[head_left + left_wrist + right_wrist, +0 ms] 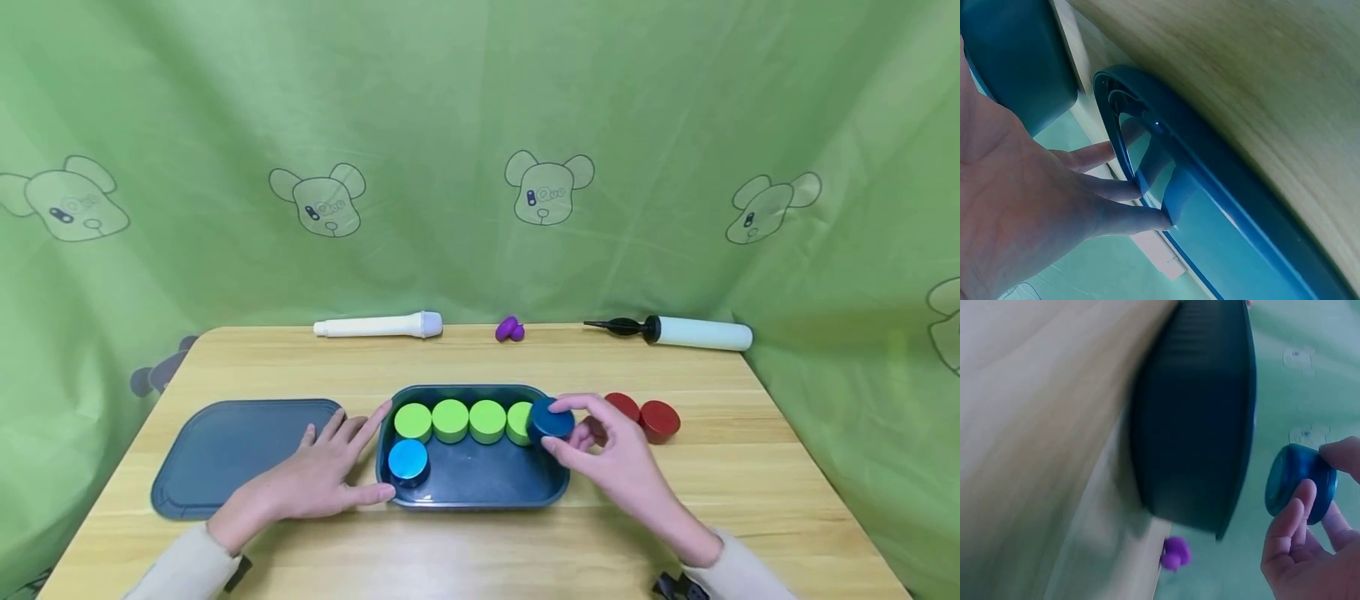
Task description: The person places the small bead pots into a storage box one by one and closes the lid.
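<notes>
A dark blue tray (487, 479) stands mid-table, holding several lime-green discs (450, 420) in a row along its far side. One blue disc (408, 461) sits at the tray's near left. Pinched between thumb and fingers of my right hand (618, 450), another blue disc (551, 418) is held above the tray's right end; the right wrist view shows it gripped at its edges, over the rim's height. My left hand (322, 467) is spread out, thumb and index finger at the tray's left edge, its other fingertips over the flat blue lid (240, 450).
Two red discs (660, 422) lie right of the tray, one partly behind my right hand. Along the table's back edge are a white microphone-shaped object (378, 325), a small purple object (509, 329) and a hand pump (701, 332). A green curtain (450, 125) hangs behind.
</notes>
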A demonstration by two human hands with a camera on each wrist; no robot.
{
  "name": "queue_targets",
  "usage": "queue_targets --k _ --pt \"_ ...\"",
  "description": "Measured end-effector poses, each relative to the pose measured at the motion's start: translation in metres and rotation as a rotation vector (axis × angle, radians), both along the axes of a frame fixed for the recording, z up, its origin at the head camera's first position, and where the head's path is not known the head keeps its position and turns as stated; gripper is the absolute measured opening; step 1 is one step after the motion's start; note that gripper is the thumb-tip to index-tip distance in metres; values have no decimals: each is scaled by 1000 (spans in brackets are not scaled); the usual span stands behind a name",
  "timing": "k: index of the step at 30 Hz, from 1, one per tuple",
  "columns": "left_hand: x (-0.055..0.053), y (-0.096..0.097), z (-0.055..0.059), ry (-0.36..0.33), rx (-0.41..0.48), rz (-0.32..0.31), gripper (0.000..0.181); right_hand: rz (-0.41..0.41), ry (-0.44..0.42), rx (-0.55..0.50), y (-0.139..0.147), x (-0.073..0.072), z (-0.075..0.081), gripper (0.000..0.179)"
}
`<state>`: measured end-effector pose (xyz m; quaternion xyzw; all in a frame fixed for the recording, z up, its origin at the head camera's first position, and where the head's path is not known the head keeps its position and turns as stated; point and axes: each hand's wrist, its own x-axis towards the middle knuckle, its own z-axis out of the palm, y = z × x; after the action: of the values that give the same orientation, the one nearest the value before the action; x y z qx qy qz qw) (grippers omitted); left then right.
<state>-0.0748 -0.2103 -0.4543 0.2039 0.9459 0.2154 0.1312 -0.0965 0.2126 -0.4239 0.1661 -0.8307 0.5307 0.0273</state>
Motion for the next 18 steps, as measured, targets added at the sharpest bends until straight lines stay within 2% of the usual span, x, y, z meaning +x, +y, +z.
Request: queue_targets --k 7,12,18 --pt "-1 2 -5 -7 -3 4 107 65 -89 133 -35 2 -5 37" --pt "0 1 -3 -8 1 11 108 136 -75 237 -57 4 -9 36" --pt "-1 -1 -3 1 -4 4 108 188 -127 318 -79 2 -14 34"
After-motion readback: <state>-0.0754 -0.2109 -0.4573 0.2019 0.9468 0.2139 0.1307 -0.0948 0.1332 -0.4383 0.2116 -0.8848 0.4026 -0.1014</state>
